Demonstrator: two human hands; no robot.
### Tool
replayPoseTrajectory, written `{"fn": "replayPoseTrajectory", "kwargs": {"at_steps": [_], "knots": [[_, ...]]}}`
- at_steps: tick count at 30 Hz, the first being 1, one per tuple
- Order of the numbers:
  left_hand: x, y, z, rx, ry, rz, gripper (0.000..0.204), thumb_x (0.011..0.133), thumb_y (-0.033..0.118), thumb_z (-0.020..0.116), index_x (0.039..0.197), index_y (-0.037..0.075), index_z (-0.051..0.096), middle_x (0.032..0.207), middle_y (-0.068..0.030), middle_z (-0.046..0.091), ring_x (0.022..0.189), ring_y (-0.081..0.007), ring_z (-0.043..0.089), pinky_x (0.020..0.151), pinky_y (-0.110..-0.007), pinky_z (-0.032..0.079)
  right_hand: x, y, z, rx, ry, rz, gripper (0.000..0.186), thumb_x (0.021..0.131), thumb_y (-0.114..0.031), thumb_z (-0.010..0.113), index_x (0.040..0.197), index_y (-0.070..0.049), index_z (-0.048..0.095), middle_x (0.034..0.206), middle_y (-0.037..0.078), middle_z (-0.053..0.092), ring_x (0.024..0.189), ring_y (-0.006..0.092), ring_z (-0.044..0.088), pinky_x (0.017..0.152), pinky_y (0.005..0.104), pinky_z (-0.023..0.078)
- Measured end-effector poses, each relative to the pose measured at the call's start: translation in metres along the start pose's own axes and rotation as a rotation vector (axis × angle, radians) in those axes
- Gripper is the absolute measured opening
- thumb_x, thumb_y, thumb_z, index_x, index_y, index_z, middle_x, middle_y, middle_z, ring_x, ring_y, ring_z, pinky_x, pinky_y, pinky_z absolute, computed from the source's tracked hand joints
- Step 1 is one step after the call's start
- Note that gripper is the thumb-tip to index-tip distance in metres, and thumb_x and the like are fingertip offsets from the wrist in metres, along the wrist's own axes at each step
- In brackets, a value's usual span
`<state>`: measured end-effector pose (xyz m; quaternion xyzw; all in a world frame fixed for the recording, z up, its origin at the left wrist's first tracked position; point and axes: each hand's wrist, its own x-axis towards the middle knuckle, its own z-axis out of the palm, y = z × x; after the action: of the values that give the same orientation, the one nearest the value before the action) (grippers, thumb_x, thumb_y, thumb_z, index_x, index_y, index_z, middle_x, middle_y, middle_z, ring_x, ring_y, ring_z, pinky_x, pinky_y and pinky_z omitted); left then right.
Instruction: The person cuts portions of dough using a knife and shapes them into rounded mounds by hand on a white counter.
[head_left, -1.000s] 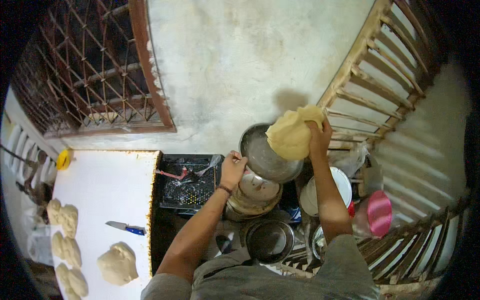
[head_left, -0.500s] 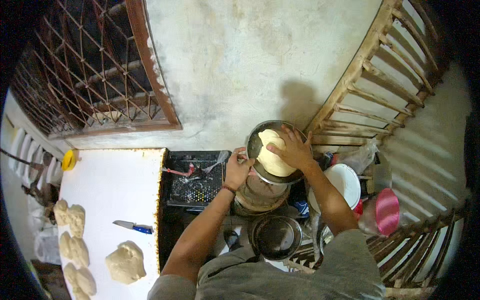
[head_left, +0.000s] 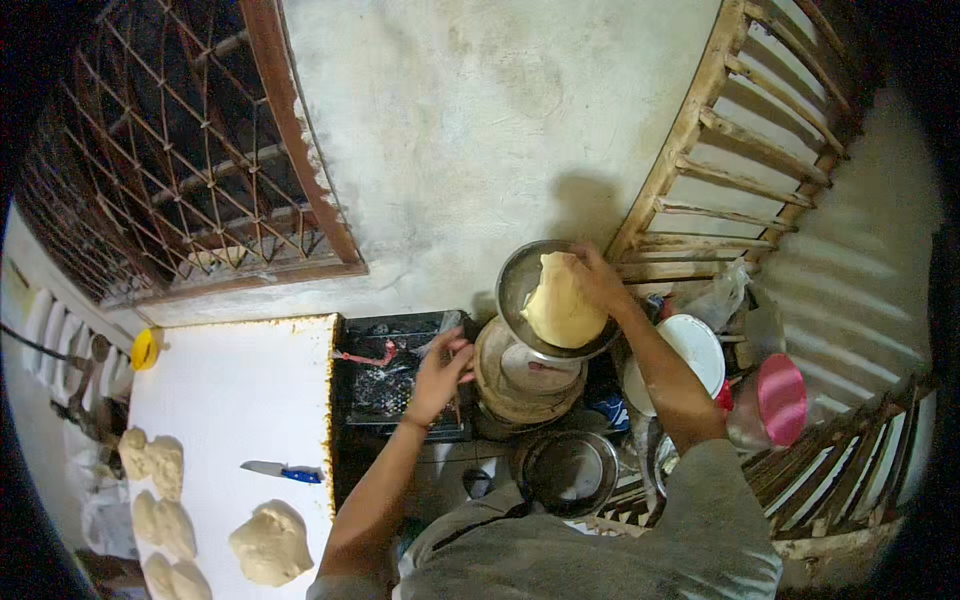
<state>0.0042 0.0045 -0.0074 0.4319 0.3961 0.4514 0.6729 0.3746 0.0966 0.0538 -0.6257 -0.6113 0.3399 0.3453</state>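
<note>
Holding left hand (head_left: 440,378) empty at eleven o'clock, curled loosely with digits apart. Farther out, at twelve, touching yellow dough (head_left: 562,314) in metal bowl (head_left: 516,287) with right hand (head_left: 600,284); cannot tell, view partly hidden, whether clamped on or merely resting. Facing pale wall (head_left: 450,150) beyond.

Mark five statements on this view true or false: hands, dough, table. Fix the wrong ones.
1. The right hand touches the dough in the bowl. True.
2. The left hand grips the bowl's rim. False: it is apart from the bowl.
3. The knife lies on the white table. True.
4. The knife's handle is red. False: it is blue.
5. The pink tub is right of the bowl. True.
</note>
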Motion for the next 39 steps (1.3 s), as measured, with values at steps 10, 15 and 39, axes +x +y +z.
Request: {"fn": "replayPoseTrajectory", "kwargs": {"at_steps": [10, 15, 39], "knots": [[-0.411, 0.001, -0.339, 1.521, 1.227, -0.059, 0.054, 0.103, 0.044, 0.059, 0.141, 0.006, 0.055, 0.148, -0.0184, 0.051, 0.139, -0.0365, 0.046, 0.114, -0.050, 0.039, -0.078, -0.158, 0.151, 0.009, 0.390, -0.416, 0.062, 0.096, -0.012, 0.067, 0.151, -0.009, 0.037, 0.133, 0.012, 0.052, 0.112, 0.0244, 0.057, 0.094, 0.0401, 0.048], [-0.482, -0.074, -0.390, 1.607, 1.150, -0.558, 0.097, 0.092, 0.079, 0.049, 0.166, 0.022, 0.022, 0.172, -0.0122, 0.019, 0.156, -0.0375, 0.022, 0.118, -0.067, 0.022, -0.138, -0.160, 0.445, -0.007, -0.306, -0.477, 0.073, 0.093, -0.019, 0.070, 0.153, -0.002, 0.031, 0.141, 0.024, 0.050, 0.125, 0.0356, 0.056, 0.109, 0.0465, 0.046], [-0.510, 0.033, -0.401, 1.263, 0.982, -0.226, 0.067, 0.074, 0.028, 0.086, 0.136, 0.014, 0.065, 0.156, -0.0126, 0.033, 0.141, -0.0400, 0.031, 0.115, -0.059, 0.028, -0.332, -0.243, 0.616, 0.177, -0.881, 0.060, 0.035, 0.109, -0.039, 0.053, 0.117, -0.006, 0.060, 0.070, -0.002, 0.046, 0.063, 0.0076, 0.045, 0.055, 0.0266, 0.038]]}}
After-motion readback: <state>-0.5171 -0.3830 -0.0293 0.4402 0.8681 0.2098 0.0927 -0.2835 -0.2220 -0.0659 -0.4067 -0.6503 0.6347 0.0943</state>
